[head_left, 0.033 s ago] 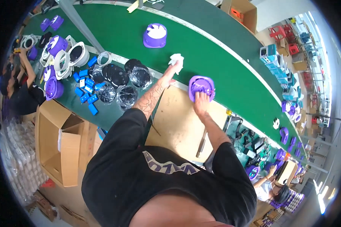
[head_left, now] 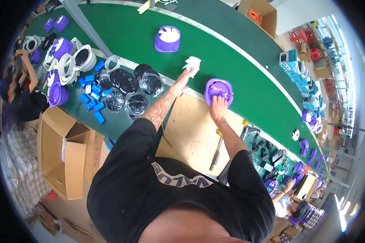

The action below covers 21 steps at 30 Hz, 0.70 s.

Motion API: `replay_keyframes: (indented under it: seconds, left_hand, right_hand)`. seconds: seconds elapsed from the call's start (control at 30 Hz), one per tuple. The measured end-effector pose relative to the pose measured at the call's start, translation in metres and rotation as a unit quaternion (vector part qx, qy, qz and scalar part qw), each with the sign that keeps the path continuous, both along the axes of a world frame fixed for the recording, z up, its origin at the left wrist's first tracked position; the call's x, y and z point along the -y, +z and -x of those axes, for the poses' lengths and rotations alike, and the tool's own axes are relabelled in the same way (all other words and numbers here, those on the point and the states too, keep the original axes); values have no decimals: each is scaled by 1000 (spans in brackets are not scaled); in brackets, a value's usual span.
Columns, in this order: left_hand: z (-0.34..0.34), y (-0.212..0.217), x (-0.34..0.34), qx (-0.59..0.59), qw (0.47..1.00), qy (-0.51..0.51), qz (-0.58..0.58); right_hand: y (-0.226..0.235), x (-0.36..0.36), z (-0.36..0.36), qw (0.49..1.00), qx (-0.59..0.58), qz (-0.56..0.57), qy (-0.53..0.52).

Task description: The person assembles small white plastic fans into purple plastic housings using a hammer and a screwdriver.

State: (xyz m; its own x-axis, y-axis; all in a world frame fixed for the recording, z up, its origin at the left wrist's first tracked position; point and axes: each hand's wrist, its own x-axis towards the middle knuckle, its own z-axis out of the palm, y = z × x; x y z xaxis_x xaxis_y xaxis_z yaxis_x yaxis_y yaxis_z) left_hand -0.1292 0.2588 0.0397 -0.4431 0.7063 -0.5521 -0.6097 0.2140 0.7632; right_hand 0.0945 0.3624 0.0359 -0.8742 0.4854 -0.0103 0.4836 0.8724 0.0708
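Observation:
My left hand (head_left: 184, 77) reaches out over the green conveyor belt (head_left: 247, 77) and holds a white crumpled piece (head_left: 192, 62), perhaps a cloth. My right hand (head_left: 217, 106) grips the near rim of a round purple housing (head_left: 220, 86) that lies on the belt's near edge. Farther up the belt stands a second purple housing with a white fan in it (head_left: 167, 39), apart from both hands.
Black discs in clear bags (head_left: 129, 87) and small blue parts (head_left: 91, 97) lie to my left, beside purple and white rings (head_left: 65, 56). An open cardboard box (head_left: 65, 156) stands lower left. A screwdriver (head_left: 215, 152) lies on the brown board (head_left: 190, 133). Co-workers sit far left (head_left: 20, 97) and lower right (head_left: 288, 198).

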Motion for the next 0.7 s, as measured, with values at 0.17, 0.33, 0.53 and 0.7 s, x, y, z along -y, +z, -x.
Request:
replay_keyframes:
  seconds: [0.17,0.33,0.53,0.7]
  left_hand:
    - [10,5,17,-52,995,-81,-15]
    - [101,-36,23,-142,975,163,45]
    - [213,-40,-19,-204,952,220,53]
    - [218,-44,-22,-131,989,61,37]
  right_hand:
    - [4,-83,52,988,-5,-114,-103]
    - [27,-51,133,956,-259,139,15]
    - [-25,-66,279,772,-292,529,-198]
    - [-28,-61,321,692,-297,618,-226]
